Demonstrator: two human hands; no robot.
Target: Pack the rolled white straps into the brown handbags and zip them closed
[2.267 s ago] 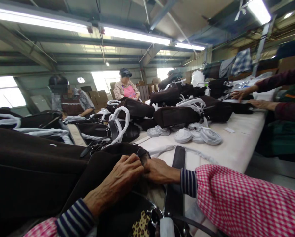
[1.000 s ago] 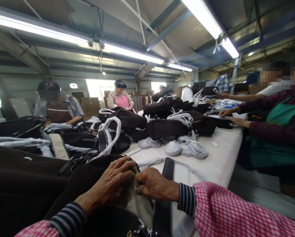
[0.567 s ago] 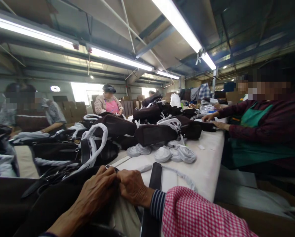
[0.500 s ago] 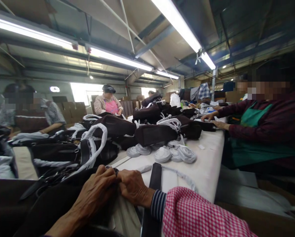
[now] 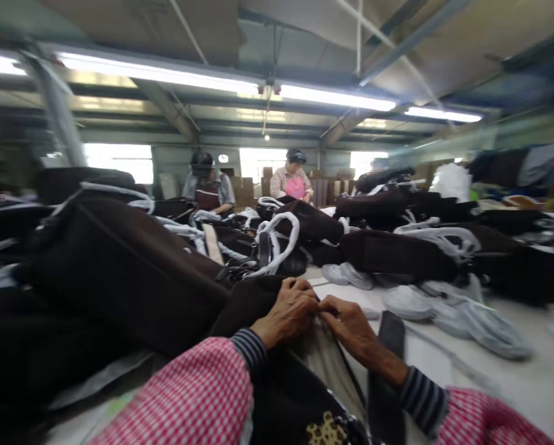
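Observation:
A dark brown bag [image 5: 295, 395] lies before me with its mouth spread, showing a beige lining [image 5: 323, 349]. My left hand [image 5: 289, 312] is closed on the far end of its rim, fingers bent over the dark fabric. Close beside it, my right hand [image 5: 351, 324] pinches the same rim; the fingertips of both hands nearly meet. What exactly lies between the fingertips is hidden. A gold-patterned piece [image 5: 327, 429] shows on the bag's near part. Under my right wrist runs a flat dark strap [image 5: 391, 346], resting on the white table.
A large dark bag [image 5: 119, 266] stands at my left. More dark bags [image 5: 397, 254] with white-wrapped handles [image 5: 281, 238] are piled across the table [image 5: 481, 364]. White coiled rolls [image 5: 409, 301] lie to the right. Two people [image 5: 296, 179] [image 5: 211, 188] work at the far side.
The view has turned left, so the person at the right has left the picture. Both hands stay together on the bag's rim, and my left sleeve now shows.

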